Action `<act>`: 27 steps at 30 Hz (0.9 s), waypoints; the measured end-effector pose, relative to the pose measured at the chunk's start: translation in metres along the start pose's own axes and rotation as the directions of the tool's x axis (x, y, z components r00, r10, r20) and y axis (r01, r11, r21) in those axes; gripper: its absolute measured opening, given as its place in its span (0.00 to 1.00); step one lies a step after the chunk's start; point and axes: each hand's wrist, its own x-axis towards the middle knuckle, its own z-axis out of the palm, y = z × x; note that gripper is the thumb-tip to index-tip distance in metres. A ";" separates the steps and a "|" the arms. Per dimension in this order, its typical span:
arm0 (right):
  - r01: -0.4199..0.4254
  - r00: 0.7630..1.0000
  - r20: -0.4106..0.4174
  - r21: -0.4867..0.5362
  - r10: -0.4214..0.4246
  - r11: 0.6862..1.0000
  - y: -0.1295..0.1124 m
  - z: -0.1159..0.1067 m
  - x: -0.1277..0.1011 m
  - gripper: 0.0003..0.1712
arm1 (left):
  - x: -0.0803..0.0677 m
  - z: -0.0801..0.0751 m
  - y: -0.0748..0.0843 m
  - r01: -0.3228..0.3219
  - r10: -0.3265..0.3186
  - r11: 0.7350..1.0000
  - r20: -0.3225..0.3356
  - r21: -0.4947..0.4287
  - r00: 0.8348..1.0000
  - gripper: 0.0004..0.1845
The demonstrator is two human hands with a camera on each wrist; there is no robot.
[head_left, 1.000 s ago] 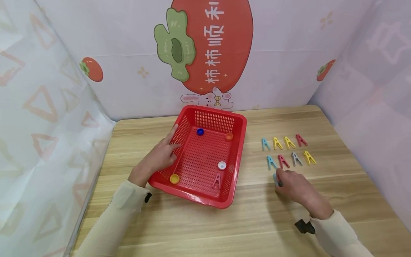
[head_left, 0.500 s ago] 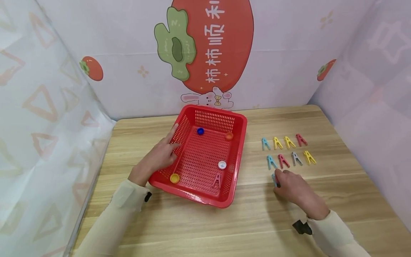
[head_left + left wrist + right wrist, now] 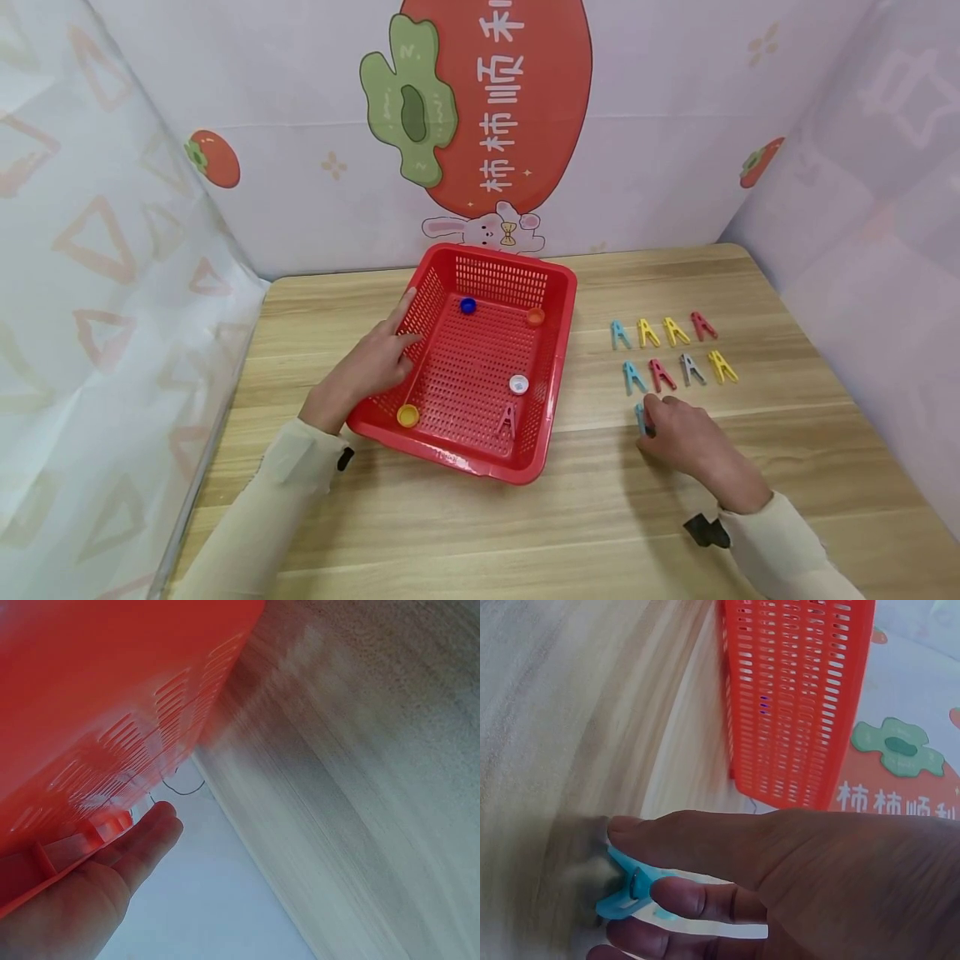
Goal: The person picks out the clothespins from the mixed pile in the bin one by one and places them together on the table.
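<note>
My left hand [image 3: 369, 365] holds the left wall of a red plastic basket [image 3: 557, 367], thumb inside and fingers along the outside. In the left wrist view, straight fingers [image 3: 150, 844] lie against that outer wall. To the right of the basket, my right hand [image 3: 686, 437] pinches a light blue clothespin [image 3: 641, 419] low at the tabletop, partly covered by the fingers in the head view. The right wrist view shows the same clothespin [image 3: 626, 892] between thumb and fingers. Two rows of blue, yellow, red and grey clothespins [image 3: 660, 377] lie just beyond this hand.
Inside the basket are a blue cap [image 3: 468, 306], an orange cap [image 3: 535, 317], a white cap [image 3: 518, 384], a yellow cap [image 3: 407, 416] and a pinkish-red clothespin [image 3: 507, 421]. Printed cloth walls [image 3: 300, 192] enclose the wooden table [image 3: 465, 533] at the back and sides.
My right hand has shifted slightly left with the light blue clothespin, then stayed almost still. The left hand and basket hold their place.
</note>
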 end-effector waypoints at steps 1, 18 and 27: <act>-0.010 1.000 0.002 0.005 0.010 1.000 0.000 -0.001 0.000 0.16 | 0.000 0.000 0.000 0.001 -0.001 1.000 0.000 -0.001 1.000 0.27; 0.112 0.971 -0.208 -0.024 -0.115 0.993 -0.010 -0.036 -0.002 0.18 | -0.002 0.000 0.000 0.011 -0.011 1.000 0.008 0.024 1.000 0.27; 0.118 0.973 -0.194 -0.037 -0.123 0.992 -0.052 -0.066 0.007 0.20 | -0.001 0.000 0.000 0.012 -0.012 1.000 0.004 0.021 1.000 0.28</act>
